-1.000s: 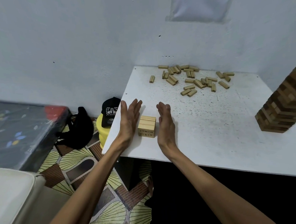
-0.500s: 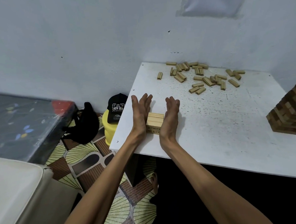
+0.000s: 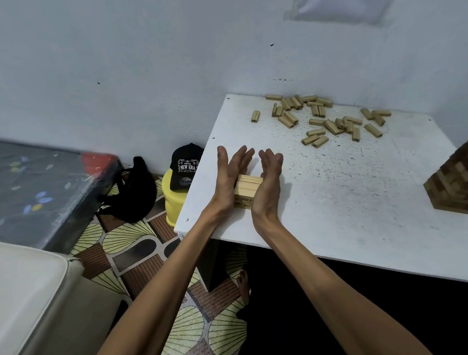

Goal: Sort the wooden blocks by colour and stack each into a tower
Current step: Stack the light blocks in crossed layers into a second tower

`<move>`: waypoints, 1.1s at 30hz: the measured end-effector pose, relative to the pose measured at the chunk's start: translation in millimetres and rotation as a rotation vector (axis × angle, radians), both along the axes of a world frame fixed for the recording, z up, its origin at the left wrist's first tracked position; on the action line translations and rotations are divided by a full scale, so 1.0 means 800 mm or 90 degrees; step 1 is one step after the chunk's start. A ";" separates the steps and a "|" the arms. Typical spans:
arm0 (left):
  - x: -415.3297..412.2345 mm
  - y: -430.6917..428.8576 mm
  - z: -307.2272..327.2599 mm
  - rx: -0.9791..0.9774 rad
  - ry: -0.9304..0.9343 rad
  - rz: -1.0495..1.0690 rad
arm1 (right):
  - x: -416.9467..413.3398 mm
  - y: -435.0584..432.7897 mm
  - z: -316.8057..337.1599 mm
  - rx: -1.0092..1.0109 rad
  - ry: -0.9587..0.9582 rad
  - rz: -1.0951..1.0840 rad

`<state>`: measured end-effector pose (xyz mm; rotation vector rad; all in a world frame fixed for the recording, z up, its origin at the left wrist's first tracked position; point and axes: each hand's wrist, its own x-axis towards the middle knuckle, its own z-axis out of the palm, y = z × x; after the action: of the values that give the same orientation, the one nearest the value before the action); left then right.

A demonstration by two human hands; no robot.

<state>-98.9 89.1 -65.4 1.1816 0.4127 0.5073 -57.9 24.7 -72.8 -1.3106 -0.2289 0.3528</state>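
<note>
We read this as a home bedroom: dark flower-print mattress point(image 3: 38, 187), fan-patterned vinyl floor point(image 3: 127, 237), black fabric bag point(image 3: 132, 193), black NEW ERA cap point(image 3: 186, 163) on a yellow plastic tub point(image 3: 174, 205), white speckled table point(image 3: 364, 197) against a bare painted wall point(image 3: 140, 60).

Lettering on the black cap point(image 3: 186, 163), just off the left edge of the white table point(image 3: 364, 197): big white capitals across the front panel spell NEW ERA. Above them runs a smaller line, 19 at one end and 20 at the other; the tiny words between are too fine to make out. The brim sticker point(image 3: 185, 180) is unreadable. On the table, near that left edge, the light block stack point(image 3: 246, 194) shows dark printed marks on its near face, too small to read.
</note>
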 end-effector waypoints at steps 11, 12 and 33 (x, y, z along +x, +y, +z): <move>-0.009 0.019 -0.004 0.021 0.008 0.033 | 0.013 -0.030 0.000 -0.044 -0.037 0.066; -0.013 0.023 -0.006 0.031 0.010 0.035 | 0.017 -0.038 -0.002 -0.048 -0.038 0.079; -0.005 0.000 -0.009 0.049 0.054 0.006 | -0.016 -0.011 0.007 -0.116 -0.070 0.090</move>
<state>-103.3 88.7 -72.5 1.2788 0.4761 0.4861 -70.8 16.3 -67.3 -1.4990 -0.3911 0.4295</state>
